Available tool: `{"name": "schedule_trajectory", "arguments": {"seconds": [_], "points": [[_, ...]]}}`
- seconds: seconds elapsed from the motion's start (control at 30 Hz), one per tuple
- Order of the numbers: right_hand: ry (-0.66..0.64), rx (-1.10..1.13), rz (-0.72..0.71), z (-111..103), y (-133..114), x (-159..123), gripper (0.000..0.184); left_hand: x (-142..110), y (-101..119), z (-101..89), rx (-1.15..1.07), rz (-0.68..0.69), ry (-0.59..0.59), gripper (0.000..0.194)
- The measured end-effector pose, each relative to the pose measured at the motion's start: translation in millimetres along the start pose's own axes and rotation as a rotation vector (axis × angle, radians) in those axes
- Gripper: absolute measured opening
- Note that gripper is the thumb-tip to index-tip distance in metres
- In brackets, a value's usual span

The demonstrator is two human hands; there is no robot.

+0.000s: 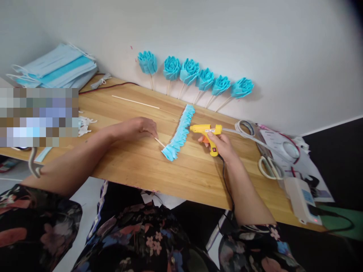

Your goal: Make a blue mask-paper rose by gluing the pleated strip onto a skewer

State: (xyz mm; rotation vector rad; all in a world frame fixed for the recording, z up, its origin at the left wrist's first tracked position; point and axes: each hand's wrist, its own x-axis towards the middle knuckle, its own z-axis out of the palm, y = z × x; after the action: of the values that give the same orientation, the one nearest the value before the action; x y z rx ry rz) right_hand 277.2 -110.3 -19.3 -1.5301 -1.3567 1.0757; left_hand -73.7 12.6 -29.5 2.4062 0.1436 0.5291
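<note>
My left hand (144, 127) pinches a thin wooden stick (160, 142). The stick's far end meets the near end of a pleated light-blue strip (181, 130), which lies lengthwise across the table with zigzag edges. In my right hand (222, 146) is a yellow hot glue gun (207, 130), my fingers wrapped round its grip and orange trigger. Its nozzle points left, close to the strip's right edge; whether it touches cannot be told. A clear glue stick trails from the gun's back, and a black cord hangs from the handle.
Several blue flowers (190, 71) on sticks lean against the wall. A loose stick (135, 101) lies behind my left hand. Face masks (56, 68) are stacked at back left. Scissors (270, 167), tape rolls (245, 128) and a white power strip (302, 200) are on the right.
</note>
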Motion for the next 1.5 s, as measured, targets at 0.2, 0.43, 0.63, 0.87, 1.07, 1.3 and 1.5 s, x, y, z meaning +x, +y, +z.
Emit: {"name": "schedule_trajectory", "arguments": {"seconds": [0.2,0.43,0.63,0.87,1.07,1.3,1.5], "points": [[0.064,0.056,-0.048,6,4,4,0.06,2,5,-1.8,-0.013,-0.05,-0.028,0.051],[0.093,0.028,-0.031,11,5,6,0.061,2,5,-1.9,-0.019,-0.031,-0.033,0.05],[0.077,0.013,-0.046,-3,-22,19,0.059,1,5,-1.8,-0.014,-0.061,-0.043,0.043],[-0.001,-0.057,0.017,-2,-17,30,0.061,0,5,-1.2,-0.005,-0.079,-0.086,0.042],[0.075,-0.003,-0.014,-7,-20,33,0.058,1,5,-1.0,-0.01,-0.072,-0.072,0.037],[0.05,-0.076,-0.004,0,-10,36,0.06,-2,-5,5.0,-0.021,-0.026,-0.02,0.04],[0.147,0.037,-0.053,0,5,40,0.06,-2,-4,4.0,-0.052,-0.046,-0.021,0.042]]}}
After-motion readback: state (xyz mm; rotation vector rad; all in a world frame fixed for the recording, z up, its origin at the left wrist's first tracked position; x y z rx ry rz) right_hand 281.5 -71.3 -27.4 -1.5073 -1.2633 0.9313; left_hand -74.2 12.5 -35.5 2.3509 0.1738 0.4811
